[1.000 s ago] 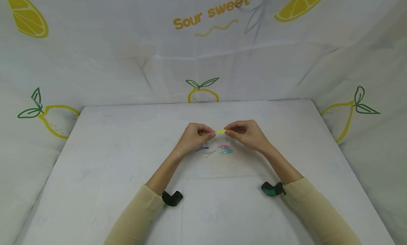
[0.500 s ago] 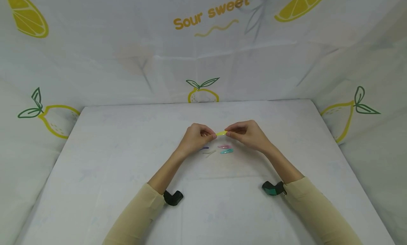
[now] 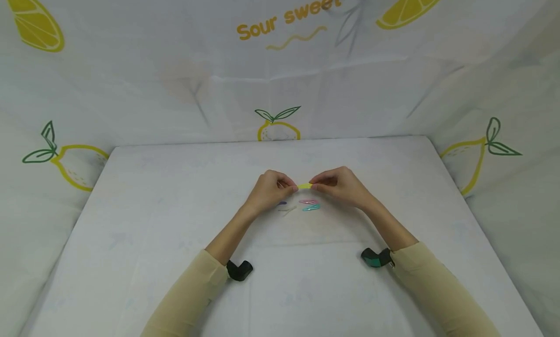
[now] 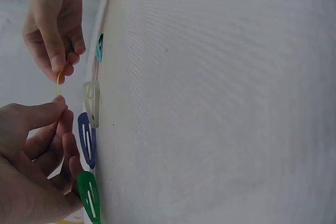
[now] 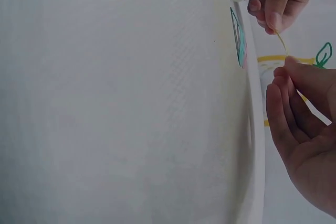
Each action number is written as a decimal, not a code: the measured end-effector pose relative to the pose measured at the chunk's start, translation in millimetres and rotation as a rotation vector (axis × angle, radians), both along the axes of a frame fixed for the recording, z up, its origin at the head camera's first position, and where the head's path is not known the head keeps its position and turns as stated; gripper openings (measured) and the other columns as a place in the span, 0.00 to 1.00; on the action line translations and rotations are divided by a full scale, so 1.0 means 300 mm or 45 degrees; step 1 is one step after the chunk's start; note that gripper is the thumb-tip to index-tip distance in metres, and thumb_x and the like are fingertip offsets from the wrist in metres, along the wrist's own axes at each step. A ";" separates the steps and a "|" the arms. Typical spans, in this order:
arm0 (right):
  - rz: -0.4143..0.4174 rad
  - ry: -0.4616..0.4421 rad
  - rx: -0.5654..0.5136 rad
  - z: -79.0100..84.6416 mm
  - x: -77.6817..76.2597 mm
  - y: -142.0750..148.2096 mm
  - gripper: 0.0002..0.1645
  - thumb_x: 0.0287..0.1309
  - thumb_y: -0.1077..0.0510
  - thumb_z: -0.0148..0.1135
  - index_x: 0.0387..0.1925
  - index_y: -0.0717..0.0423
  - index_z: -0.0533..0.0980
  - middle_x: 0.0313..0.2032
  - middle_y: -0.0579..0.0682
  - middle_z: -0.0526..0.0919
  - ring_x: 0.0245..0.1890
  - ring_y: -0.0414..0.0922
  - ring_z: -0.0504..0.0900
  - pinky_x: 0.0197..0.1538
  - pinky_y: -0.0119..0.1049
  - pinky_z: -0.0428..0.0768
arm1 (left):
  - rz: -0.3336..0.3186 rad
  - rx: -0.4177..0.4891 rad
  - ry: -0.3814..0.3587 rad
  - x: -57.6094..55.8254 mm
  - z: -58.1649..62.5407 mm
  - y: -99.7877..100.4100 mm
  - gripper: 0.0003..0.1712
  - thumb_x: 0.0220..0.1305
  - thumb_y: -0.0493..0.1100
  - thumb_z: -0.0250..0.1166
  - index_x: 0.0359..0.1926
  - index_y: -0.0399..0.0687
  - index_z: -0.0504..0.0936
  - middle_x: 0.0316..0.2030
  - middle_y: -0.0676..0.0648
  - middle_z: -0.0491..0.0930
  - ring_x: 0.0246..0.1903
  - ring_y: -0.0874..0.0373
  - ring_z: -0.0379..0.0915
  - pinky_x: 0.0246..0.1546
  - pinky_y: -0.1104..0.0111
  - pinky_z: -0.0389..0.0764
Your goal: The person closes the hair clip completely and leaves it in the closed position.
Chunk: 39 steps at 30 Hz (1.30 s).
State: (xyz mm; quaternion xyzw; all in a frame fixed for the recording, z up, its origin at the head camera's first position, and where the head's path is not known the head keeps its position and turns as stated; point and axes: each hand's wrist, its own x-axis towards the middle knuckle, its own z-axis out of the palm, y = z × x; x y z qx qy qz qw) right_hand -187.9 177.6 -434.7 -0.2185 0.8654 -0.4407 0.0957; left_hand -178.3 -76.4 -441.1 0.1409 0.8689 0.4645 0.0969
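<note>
Between my two hands, a yellow snap hair clip [image 3: 304, 186] is held up level above the table. My left hand [image 3: 267, 192] pinches one end between thumb and fingertip, and my right hand [image 3: 343, 187] pinches the other end. In both wrist views the clip appears edge-on as a thin, slightly bent yellow strip [image 4: 58, 84]. Below the hands lie more hair clips: pink [image 3: 308, 202], teal [image 3: 311, 207], white [image 3: 288, 210] and blue [image 3: 283, 203], the blue one partly hidden by my left hand. The left wrist view also shows a green clip [image 4: 86, 187].
A white cloth covers the table [image 3: 280, 288]. White curtains with lemon prints [image 3: 280, 64] stand behind and on both sides. A black wrist device [image 3: 239, 271] sits at the left cuff and another [image 3: 375, 258] at the right.
Both hands keep their pinch on the yellow clip. The left hand has shifted slightly right, covering more of the blue clip, and the yellow clip has come slightly lower in the head view.
</note>
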 end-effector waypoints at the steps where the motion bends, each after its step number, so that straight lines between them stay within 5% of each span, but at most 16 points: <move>1: 0.006 -0.001 0.003 -0.001 -0.001 0.001 0.09 0.69 0.60 0.74 0.47 0.60 0.91 0.44 0.58 0.95 0.44 0.48 0.92 0.48 0.23 0.83 | -0.005 -0.004 -0.007 -0.001 -0.003 0.001 0.07 0.70 0.40 0.73 0.39 0.40 0.93 0.30 0.46 0.88 0.25 0.64 0.73 0.30 0.74 0.73; 17: 0.011 -0.039 0.082 -0.032 -0.013 0.012 0.10 0.71 0.59 0.72 0.48 0.60 0.91 0.47 0.57 0.94 0.49 0.51 0.92 0.51 0.24 0.82 | -0.015 -0.085 -0.025 -0.008 -0.015 0.023 0.07 0.71 0.40 0.73 0.38 0.40 0.93 0.29 0.46 0.88 0.26 0.64 0.75 0.30 0.75 0.74; 39: 0.026 -0.087 0.144 -0.021 -0.016 -0.001 0.09 0.71 0.60 0.72 0.47 0.60 0.90 0.46 0.56 0.94 0.44 0.43 0.89 0.48 0.25 0.82 | -0.034 -0.194 -0.016 -0.012 -0.011 0.035 0.08 0.72 0.41 0.73 0.38 0.41 0.92 0.29 0.47 0.87 0.27 0.63 0.74 0.31 0.74 0.71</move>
